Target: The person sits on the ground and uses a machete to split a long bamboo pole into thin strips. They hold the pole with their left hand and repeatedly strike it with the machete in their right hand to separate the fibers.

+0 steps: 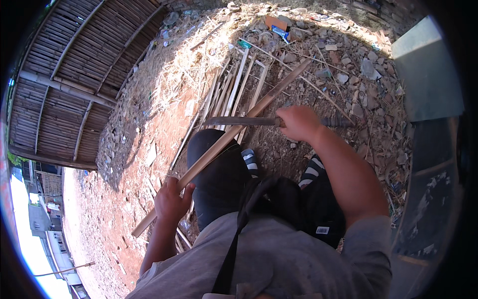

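Head view: person's own two hands recorded from above, both occupied, arms apart.
Left hand (172,202): fingers curled round the wooden strip (211,155) near its lower end, thumb lying on the side toward the body; little gap seen in the grip.
Right hand (298,122): fist closed firmly on the long knife (244,121), just behind the blade; a dark, ribbed length in line with the blade showed beyond the little-finger side.
Wooden strip: ran on a slant from lower left to upper right; a short end stuck out below the left hand, the far longer part extended above it, past the left knee and over the ground.
Strip relative to right grip: upper part passed to the left of the fist and just beside it, not held by it.
Blade: pointed left, crossed the strip beyond the knee; whether the edge touched the wood could not be told.
Left knee (211,182): in dark cloth, directly under the middle of the strip; contact not certain.
Strip pile (231,94): several thin, pale lengths lay roughly side by side on the ground ahead of the knee, partly behind the blade and strip.
Ground (127,184): reddish soil, with straw and broken stones farther ahead.
Surroundings: slatted wall (64,65) at upper left; blue wrapper (280,33) among the stones; pale panel (428,74) at right.
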A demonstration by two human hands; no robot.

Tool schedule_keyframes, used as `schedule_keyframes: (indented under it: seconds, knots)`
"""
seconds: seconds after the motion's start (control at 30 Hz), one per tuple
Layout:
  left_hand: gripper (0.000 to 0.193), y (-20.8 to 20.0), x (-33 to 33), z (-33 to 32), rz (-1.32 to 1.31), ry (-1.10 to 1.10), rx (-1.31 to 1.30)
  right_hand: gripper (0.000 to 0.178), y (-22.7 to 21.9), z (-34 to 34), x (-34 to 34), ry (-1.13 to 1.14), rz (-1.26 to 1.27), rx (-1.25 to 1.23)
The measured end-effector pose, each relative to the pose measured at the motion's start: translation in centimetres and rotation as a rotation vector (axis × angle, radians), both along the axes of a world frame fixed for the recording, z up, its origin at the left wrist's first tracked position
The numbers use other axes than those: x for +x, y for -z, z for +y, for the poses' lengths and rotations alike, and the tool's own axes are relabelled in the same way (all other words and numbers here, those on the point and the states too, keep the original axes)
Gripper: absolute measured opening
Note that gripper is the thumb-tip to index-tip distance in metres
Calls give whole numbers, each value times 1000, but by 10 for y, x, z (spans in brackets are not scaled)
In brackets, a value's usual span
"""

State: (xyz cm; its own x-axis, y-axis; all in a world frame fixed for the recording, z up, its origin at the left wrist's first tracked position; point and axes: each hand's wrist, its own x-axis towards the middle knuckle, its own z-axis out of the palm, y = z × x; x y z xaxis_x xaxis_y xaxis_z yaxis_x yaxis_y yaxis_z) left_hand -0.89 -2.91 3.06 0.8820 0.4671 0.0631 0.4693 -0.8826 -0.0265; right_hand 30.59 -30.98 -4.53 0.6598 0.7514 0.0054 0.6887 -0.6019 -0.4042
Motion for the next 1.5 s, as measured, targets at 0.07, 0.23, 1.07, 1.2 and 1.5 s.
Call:
schedule_keyframes:
  seconds: [0.07, 0.23, 1.07, 1.2, 1.5]
  knots:
    - [45, -2, 4, -2, 137, -81, -56, 19, -4, -1, -3, -5, 23, -14]
    - [49, -4, 8, -13, 256, -116, -143, 22, -14, 4, -18, -75, 29, -11]
    - [48, 32, -9, 1, 134, -50, -222, 25, -11, 39, -25, -110, -34, -109]
    - [47, 32, 4, 12, 136, -7, -210, 23, -4, 23, 6, 70, 6, -126]
    - [45, 42, 9, 6, 111, 18, -188, 18, -21, 37, -30, -72, -30, -104]
